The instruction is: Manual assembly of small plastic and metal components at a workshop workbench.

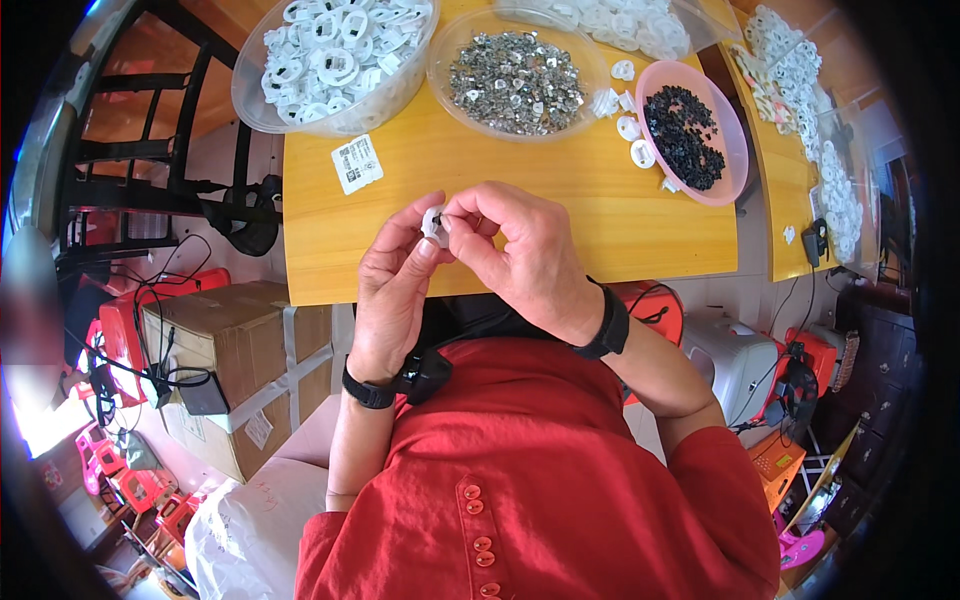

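Observation:
My left hand (pixel 393 270) pinches a small white plastic part (pixel 433 226) between thumb and fingers, just over the table's front edge. From the right, my right hand (pixel 515 240) meets it with thumb and forefinger pressed together at a small black piece (pixel 438 221) on the part. Whether that black piece is seated or still in my fingertips is too small to tell. Beyond my hands stand a pink bowl (pixel 735 160) of small black pieces, a clear round tray (pixel 440 85) of small metal pieces and a clear tub (pixel 390 112) of white plastic parts with dark inserts.
Several loose white parts (pixel 641 153) lie beside the pink bowl on the yellow table (pixel 480 165). A printed white card (pixel 357 164) rests at its left. Another clear container (pixel 640 30) of white parts is at the back. Cardboard boxes (pixel 240 340) stand on the floor left of me.

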Demonstrator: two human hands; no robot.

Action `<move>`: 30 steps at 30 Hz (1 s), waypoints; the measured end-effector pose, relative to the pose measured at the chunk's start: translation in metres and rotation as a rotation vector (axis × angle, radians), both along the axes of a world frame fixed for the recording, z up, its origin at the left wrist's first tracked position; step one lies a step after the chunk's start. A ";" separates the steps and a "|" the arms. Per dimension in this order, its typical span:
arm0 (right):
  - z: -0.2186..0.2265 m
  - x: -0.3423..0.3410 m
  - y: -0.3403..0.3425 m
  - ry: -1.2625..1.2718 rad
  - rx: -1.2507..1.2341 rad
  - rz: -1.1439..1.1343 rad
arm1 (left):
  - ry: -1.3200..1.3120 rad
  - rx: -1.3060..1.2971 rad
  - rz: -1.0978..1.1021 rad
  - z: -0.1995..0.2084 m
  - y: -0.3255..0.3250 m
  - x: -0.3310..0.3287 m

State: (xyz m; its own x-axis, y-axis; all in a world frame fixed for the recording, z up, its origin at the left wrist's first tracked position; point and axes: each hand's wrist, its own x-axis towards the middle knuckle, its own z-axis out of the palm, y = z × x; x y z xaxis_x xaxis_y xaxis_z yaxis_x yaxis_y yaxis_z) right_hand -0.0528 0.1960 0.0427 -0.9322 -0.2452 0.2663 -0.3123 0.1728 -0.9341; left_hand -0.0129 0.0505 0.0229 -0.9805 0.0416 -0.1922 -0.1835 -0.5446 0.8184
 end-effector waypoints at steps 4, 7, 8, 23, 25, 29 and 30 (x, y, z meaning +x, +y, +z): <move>0.000 0.000 -0.001 0.010 0.020 -0.011 | 0.002 0.035 -0.004 -0.005 -0.001 -0.001; -0.001 0.000 -0.003 0.029 -0.010 -0.007 | 0.007 0.050 -0.013 -0.008 -0.003 0.000; -0.003 -0.001 -0.003 0.035 0.000 -0.002 | 0.007 0.038 -0.006 -0.007 -0.003 0.000; -0.007 -0.002 0.000 0.091 0.096 0.049 | 0.096 -0.078 0.019 -0.016 -0.007 0.002; -0.004 0.000 0.000 0.055 0.089 0.067 | 0.060 -0.023 0.026 -0.013 -0.007 0.003; 0.003 0.004 -0.005 0.111 0.136 0.015 | 0.042 0.094 0.045 -0.017 -0.009 0.004; 0.003 0.006 -0.006 0.122 0.136 0.011 | 0.053 0.095 0.041 -0.018 -0.009 0.005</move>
